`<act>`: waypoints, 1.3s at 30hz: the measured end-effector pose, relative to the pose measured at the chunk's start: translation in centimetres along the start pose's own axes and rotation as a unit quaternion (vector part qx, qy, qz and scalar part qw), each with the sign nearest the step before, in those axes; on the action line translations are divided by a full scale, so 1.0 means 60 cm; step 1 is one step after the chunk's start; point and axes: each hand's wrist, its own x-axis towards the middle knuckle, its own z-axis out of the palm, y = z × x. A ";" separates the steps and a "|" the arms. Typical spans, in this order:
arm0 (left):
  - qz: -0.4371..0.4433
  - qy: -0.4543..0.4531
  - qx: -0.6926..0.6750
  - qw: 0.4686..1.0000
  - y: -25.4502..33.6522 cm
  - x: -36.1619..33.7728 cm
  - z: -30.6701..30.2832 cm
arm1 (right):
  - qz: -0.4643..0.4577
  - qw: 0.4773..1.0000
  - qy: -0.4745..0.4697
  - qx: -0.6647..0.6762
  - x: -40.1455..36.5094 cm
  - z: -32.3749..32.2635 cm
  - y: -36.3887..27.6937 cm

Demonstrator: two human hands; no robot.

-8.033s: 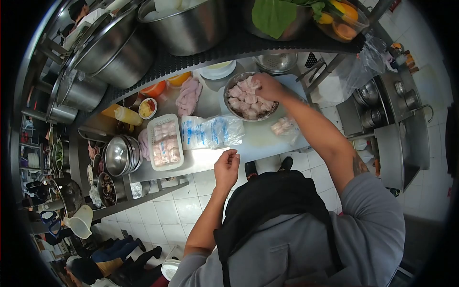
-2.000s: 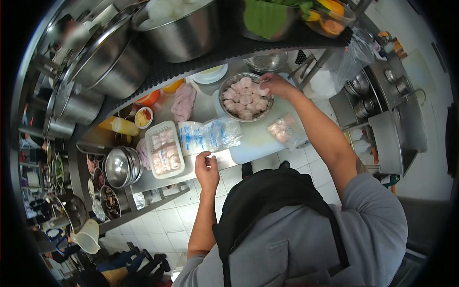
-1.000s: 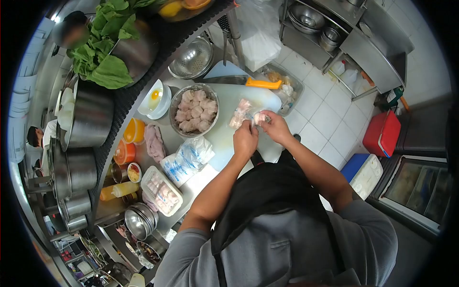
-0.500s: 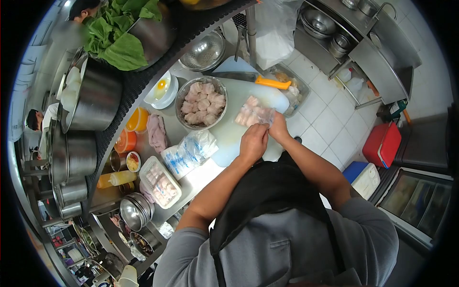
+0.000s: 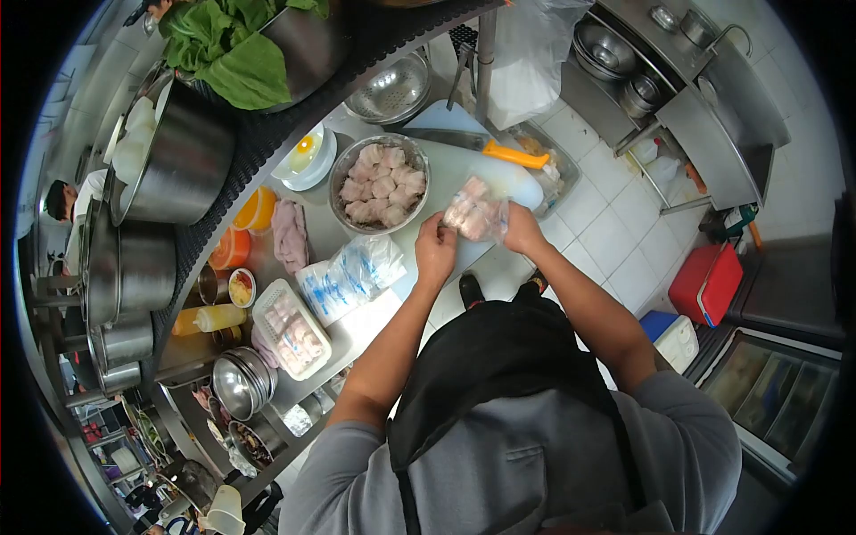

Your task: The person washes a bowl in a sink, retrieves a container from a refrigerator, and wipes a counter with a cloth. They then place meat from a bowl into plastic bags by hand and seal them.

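A clear plastic bag of pale pink meat pieces hangs between my two hands, over the near edge of the white cutting board. My right hand is closed on the bag's gathered right end. At its lower left side my left hand has its fingers curled against the plastic. Just beyond, a round metal bowl holds several similar pale pieces. A knife with an orange handle lies across the far part of the board.
Left of the board lie printed plastic bags and a white basket with more bagged pieces. A bowl with egg and a pink cloth are farther back. Overhead, a shelf edge crosses the left side.
The bag has been raised and tilted more upright. My left hand has moved left, away from my right hand, to the bag's other side. My feet now show below the board.
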 end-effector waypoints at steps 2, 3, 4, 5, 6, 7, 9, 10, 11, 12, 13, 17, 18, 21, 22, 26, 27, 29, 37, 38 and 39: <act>0.033 0.013 0.011 0.999 0.010 -0.012 -0.005 | -0.003 1.000 -0.011 -0.028 -0.001 -0.009 -0.006; 0.049 0.022 0.017 0.998 0.015 -0.020 -0.011 | -0.007 0.999 -0.013 -0.032 -0.007 -0.016 -0.009; 0.060 0.021 0.019 0.998 0.016 -0.030 -0.021 | -0.013 0.999 -0.017 -0.036 -0.014 -0.024 -0.014; 0.071 0.021 0.021 0.997 0.015 -0.043 -0.034 | -0.033 0.999 0.001 -0.001 -0.025 -0.033 -0.016; 0.081 0.023 0.024 0.996 0.014 -0.057 -0.048 | -0.054 0.998 0.018 0.035 -0.035 -0.045 -0.015; 0.078 0.022 0.021 0.997 0.014 -0.073 -0.066 | -0.055 0.997 0.031 0.040 -0.045 -0.063 -0.016; 0.039 0.038 0.015 0.998 0.004 -0.107 -0.106 | -0.018 0.998 0.057 0.025 -0.058 -0.101 -0.011; 0.020 0.045 0.013 0.999 -0.004 -0.125 -0.125 | 0.021 0.997 0.073 0.006 -0.057 -0.114 -0.016; 0.003 0.066 0.011 0.998 -0.014 -0.142 -0.142 | 0.006 0.997 0.080 -0.013 -0.045 -0.128 -0.044; -0.014 0.086 0.010 0.996 -0.023 -0.160 -0.158 | -0.008 0.996 0.087 -0.032 -0.027 -0.144 -0.075; -0.032 0.103 0.009 0.994 -0.031 -0.177 -0.172 | -0.020 0.994 0.096 -0.050 -0.006 -0.149 -0.098; -0.097 0.166 0.016 0.981 -0.037 -0.225 -0.209 | -0.263 0.947 0.073 -0.168 0.131 -0.056 -0.227; -0.099 0.175 0.019 0.979 -0.037 -0.234 -0.214 | -0.308 0.933 0.060 -0.178 0.169 -0.015 -0.250; -0.093 0.210 0.019 0.973 -0.032 -0.256 -0.228 | -0.372 0.870 -0.030 -0.321 0.259 0.062 -0.317; -0.087 0.227 0.016 0.970 -0.027 -0.265 -0.234 | -0.380 0.857 -0.024 -0.346 0.276 0.077 -0.323; -0.043 0.323 0.019 0.945 -0.038 -0.306 -0.246 | -0.390 0.813 -0.019 -0.431 0.316 0.129 -0.327; -0.042 0.346 0.013 0.937 -0.053 -0.317 -0.246 | -0.394 0.808 -0.021 -0.438 0.321 0.133 -0.324; -0.064 0.362 0.016 0.930 -0.066 -0.339 -0.248 | -0.400 0.802 -0.022 -0.444 0.323 0.136 -0.324; -0.080 0.377 0.022 0.923 -0.083 -0.348 -0.245 | -0.410 0.820 0.033 -0.399 0.309 0.150 -0.316; -0.076 0.372 0.018 0.925 -0.079 -0.344 -0.246 | -0.404 0.840 0.033 -0.360 0.311 0.148 -0.312; -0.069 0.368 0.014 0.927 -0.075 -0.336 -0.248 | -0.399 0.858 0.035 -0.322 0.316 0.142 -0.307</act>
